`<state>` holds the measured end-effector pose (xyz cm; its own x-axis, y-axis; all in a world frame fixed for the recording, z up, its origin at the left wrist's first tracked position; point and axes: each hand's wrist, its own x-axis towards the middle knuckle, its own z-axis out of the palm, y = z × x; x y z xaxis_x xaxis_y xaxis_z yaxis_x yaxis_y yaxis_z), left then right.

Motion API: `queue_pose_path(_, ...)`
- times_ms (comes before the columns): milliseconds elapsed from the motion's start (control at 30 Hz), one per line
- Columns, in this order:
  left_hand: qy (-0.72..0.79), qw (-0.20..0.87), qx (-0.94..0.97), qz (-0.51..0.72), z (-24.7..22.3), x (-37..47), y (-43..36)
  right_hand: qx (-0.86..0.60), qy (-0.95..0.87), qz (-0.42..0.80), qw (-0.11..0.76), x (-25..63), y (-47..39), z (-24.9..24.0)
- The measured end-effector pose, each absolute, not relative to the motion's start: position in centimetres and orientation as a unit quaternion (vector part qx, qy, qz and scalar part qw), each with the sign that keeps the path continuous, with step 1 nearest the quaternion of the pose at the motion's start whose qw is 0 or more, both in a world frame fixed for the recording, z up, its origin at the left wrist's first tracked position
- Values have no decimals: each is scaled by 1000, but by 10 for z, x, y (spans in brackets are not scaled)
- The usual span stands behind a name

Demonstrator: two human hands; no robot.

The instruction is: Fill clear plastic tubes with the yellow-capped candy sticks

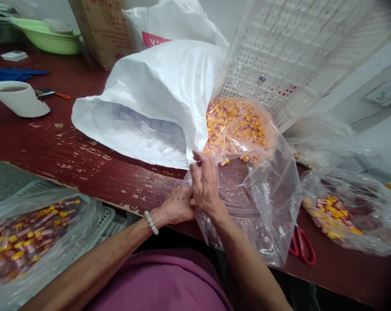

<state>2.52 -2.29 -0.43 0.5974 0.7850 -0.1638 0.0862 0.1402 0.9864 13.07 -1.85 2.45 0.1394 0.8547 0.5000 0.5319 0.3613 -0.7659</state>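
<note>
My left hand, with a bead bracelet at the wrist, is closed against the palm side of my right hand. A bit of something reddish-pink shows between them, mostly hidden. The right hand's fingers are bent and pressed together by the mouth of a white sack; what they hold cannot be seen. Inside the sack lie clear thin tubes. Right of my hands, a clear plastic bag spreads over the table, with many small yellow-and-pink pieces in its far part.
A white plastic basket leans behind the bag. Red-handled scissors and another clear bag are at right. Lower left, a bag of yellow-ended pieces rests in a crate. A white cup and green basin stand at left.
</note>
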Motion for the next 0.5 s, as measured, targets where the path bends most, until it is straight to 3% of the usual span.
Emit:
queue_pose_path(100, 343, 621, 664, 237, -4, 21, -21, -546, -509, 306, 592, 149, -6, 22)
queue_pose_path(167, 326, 595, 699, 225, -4, 16, -20, -554, -450, 342, 611, 167, -1, 25)
queue_pose_path(367, 346, 430, 799, 240, -7, 11, -28, -581, -579, 139, 554, 158, -12, 24)
queue_pose_path(433, 373, 390, 807, 241, -6, 12, -32, -555, -628, 148, 525, 144, -13, 18)
queue_pose_path(500, 385, 389, 800, 245, -4, 11, -33, -553, -591, 234, 538, 138, -9, 14)
